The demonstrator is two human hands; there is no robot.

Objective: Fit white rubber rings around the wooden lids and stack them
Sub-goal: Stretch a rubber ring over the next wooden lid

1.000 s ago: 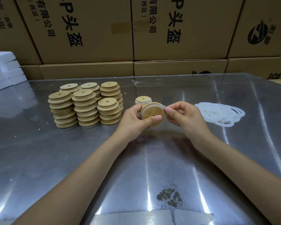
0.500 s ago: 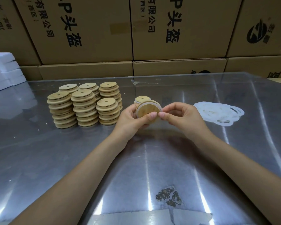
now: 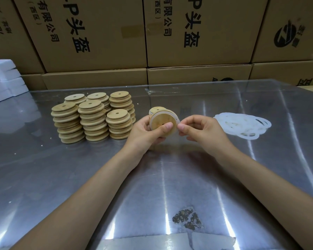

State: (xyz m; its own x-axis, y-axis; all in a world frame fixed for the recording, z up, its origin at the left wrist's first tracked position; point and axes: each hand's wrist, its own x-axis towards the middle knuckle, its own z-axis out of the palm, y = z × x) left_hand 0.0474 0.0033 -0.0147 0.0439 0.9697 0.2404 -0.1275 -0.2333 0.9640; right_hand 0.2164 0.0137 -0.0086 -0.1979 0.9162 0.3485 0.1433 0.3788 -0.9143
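So this is right in the ring-fitting step. The left hand [image 3: 145, 134] grips one wooden lid [image 3: 162, 123] tilted up on edge, thumb pressed on its face and fingers curled behind it. A white rubber ring [image 3: 175, 117] already runs around the top and right rim of that lid, and it looks mostly seated. The right hand [image 3: 202, 130] is at the lid's right edge with its fingers curled in and the thumb tip up against the rim; I'd say it's pinching or nudging the ring there, but I can't tell for sure whether it actually has hold of it.

Just behind the held lid there's a short finished stack [image 3: 156, 110] on the tabletop [image 3: 170, 177], so my guess is the next move is to run a thumb around the rim to check the ring sits in its groove, then lay this one flat on that stack. Needs the lid turned level first.

Left of the held lid are the bare lid stacks [image 3: 92, 118], still plenty to go. Right of it, past the right hand, is the loose ring pile [image 3: 246, 126].
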